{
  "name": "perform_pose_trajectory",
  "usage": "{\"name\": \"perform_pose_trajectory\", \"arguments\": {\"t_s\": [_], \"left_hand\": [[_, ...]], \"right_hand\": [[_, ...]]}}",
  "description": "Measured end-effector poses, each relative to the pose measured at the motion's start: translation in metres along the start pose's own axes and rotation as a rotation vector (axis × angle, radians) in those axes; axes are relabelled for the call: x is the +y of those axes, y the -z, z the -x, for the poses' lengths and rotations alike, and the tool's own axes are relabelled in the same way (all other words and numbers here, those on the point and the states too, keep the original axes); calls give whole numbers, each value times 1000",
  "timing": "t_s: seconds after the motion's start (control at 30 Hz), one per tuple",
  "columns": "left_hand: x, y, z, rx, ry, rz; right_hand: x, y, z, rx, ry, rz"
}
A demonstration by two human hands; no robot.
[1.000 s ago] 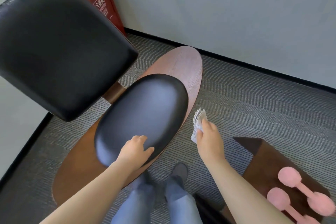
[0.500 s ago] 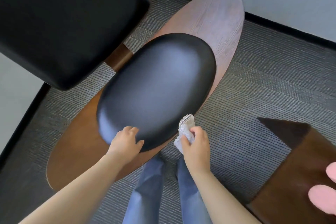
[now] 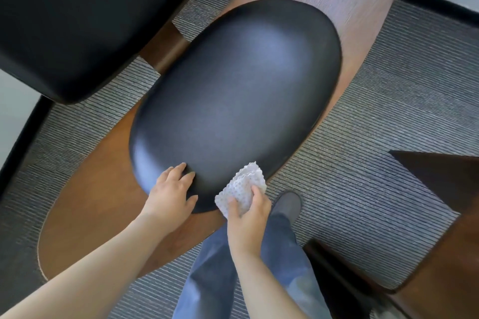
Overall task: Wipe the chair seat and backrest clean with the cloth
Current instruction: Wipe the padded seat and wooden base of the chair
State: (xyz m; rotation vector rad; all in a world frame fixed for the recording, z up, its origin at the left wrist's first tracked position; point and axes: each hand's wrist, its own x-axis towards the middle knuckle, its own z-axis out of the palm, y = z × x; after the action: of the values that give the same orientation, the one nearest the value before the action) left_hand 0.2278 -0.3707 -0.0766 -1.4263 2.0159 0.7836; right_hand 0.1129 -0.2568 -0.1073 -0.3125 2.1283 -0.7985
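I saw the left hand [image 3: 172,190] spread flat on the black seat cushion [image 3: 233,101]; the right hand [image 3: 247,217] pinched the dotted white cloth [image 3: 242,185] at its near edge; no writing was legible.

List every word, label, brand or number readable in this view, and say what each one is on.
None. No text shows on the black seat, the backrest, the dotted cloth, the wooden base or the carpet.

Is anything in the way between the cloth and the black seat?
No. The right hand holds the white dotted cloth right at the near edge of the black seat cushion. The left hand rests on that edge beside it, not in its path.
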Motion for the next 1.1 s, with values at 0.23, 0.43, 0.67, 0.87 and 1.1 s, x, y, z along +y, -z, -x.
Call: {"name": "perform_pose_trajectory", "arguments": {"t_s": [0.23, 0.43, 0.67, 0.87, 1.1], "left_hand": [[1, -3, -11, -9, -13, -19], [7, -3, -14, -20, -1, -41], [16, -1, -16, -40, 11, -59], [31, 1, -29, -41, -7, -44], [50, 6, -45, -68, -16, -33]], "right_hand": [[6, -2, -14, 94, 42, 61], [-6, 11, -45, 194, 28, 38], [-20, 27, -80, 278, 29, 18], [-32, 47, -115, 289, 84, 23], [-52, 77, -164, 316, 98, 86]]}}
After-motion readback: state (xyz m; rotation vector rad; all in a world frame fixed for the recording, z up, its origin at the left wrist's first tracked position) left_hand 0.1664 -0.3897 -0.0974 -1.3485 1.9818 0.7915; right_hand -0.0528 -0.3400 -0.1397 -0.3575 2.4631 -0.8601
